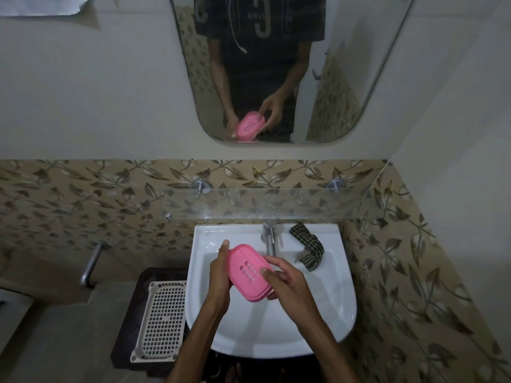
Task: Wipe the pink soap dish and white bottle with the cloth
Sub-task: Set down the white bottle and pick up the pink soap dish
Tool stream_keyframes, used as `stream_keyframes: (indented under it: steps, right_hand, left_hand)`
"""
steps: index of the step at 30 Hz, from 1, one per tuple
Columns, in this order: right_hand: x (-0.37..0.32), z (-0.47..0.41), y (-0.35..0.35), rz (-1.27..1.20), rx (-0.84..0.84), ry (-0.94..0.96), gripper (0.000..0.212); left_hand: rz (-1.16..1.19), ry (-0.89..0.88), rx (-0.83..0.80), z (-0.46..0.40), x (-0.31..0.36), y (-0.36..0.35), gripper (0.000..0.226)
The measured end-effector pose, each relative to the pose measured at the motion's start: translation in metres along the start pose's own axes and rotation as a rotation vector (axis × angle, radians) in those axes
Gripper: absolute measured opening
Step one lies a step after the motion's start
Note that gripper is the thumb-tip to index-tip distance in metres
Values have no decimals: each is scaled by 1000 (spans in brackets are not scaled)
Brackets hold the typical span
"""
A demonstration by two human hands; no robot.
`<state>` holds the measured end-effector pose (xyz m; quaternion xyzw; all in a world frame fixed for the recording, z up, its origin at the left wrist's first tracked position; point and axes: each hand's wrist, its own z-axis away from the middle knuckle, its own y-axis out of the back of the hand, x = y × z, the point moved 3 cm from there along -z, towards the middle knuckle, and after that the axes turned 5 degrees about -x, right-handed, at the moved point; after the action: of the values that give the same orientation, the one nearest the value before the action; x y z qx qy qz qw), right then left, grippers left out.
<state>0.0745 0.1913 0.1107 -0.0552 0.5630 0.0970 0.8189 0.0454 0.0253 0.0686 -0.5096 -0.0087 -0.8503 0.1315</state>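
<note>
Pink plastic filled the centre of the frame: the soap dish (250, 273) was held over the sink (326, 305), probably so drips would fall into the basin. Left hand (219, 275) gripped its far-left end while right hand (286, 280) clasped the near-right edge, fingers curled round it. At right, the checked cloth (308, 248) lay untouched beside the tap (268, 239). No white bottle showed.

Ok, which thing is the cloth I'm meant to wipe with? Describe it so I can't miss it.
Start at the white sink under the glass shelf. On its back right rim, right of the tap, lies the cloth, crumpled. It alone is dark green and checked; neither hand touches it.
</note>
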Motion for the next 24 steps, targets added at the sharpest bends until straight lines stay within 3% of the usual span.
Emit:
stream_keyframes:
  steps: [2,6,9,11,14,18,24]
  right_hand:
    - [1,-1,8,-16,13,-58,12]
    - [3,-4,15,-112,-115,-157,12]
    - [4,-6,17,-162,-183,-177,37]
    - [5,-9,18,-195,-174,-145,51]
    - [5,-15,24,-322,38,-84,50]
    - [-2,-30,34,-541,301,-18,47]
    - [-22,-67,21,-653,407,69,53]
  left_hand:
    - [-37,29,-75,1,-1,1,69]
    - [-123,87,-307,0,0,5,82]
    - [-146,64,-394,1,7,2,63]
    - [-75,39,-293,-2,9,2,57]
    - [60,18,-103,-5,9,11,52]
    - [97,-151,-116,2,14,16,29]
    - [-45,-373,-88,-8,47,-8,41]
